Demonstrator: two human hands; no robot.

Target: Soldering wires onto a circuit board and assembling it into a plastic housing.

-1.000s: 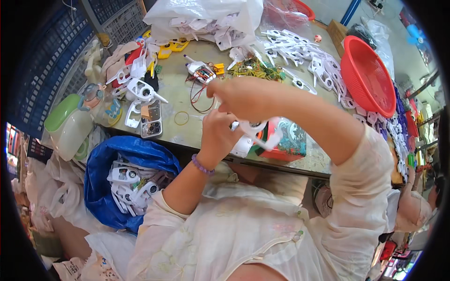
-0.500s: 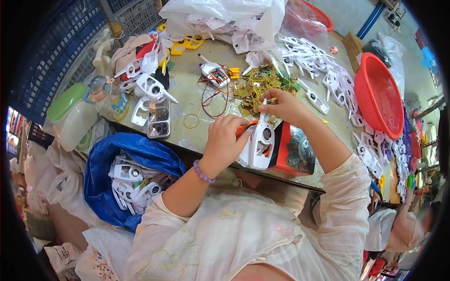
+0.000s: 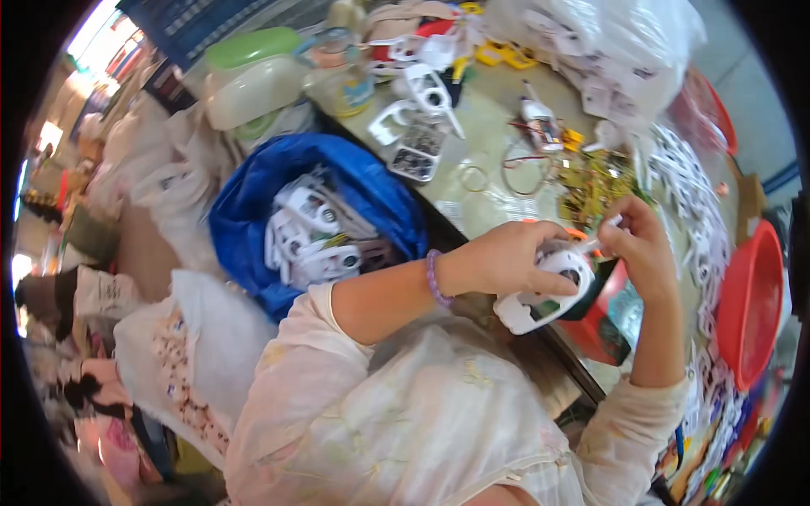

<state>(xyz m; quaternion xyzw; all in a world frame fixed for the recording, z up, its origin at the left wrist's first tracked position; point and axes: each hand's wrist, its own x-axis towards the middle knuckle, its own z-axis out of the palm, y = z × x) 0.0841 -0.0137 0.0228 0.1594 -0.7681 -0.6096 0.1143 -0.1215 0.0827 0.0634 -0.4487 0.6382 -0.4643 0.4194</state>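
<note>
A white plastic housing [image 3: 523,314] with a looped grip, a round dark hole and a narrow front end is held over the table's near edge, tilted. My left hand [image 3: 510,263] is closed round its body, with the thumb across the top. At the narrow end my right hand [image 3: 634,243] pinches with thumb and fingertips; the exact part between them is partly hidden. An orange piece shows behind my left fingers. Just beyond my hands lies a heap of small circuit boards with yellow-green wires [image 3: 599,181]. A red box [image 3: 601,331] sits right below my right hand.
An open blue bag [image 3: 240,207] of similar white housings [image 3: 316,240] stands left of the table. On the tabletop are a divided tray of small dark parts [image 3: 418,152], a white tool with wires [image 3: 538,122], a filled clear bag [image 3: 607,51] and a red basket [image 3: 755,308].
The view has swung left, so the table appears further right. The housing has tilted from upright to slanting, and my left hand now wraps over it. My right hand remains at its narrow end.
</note>
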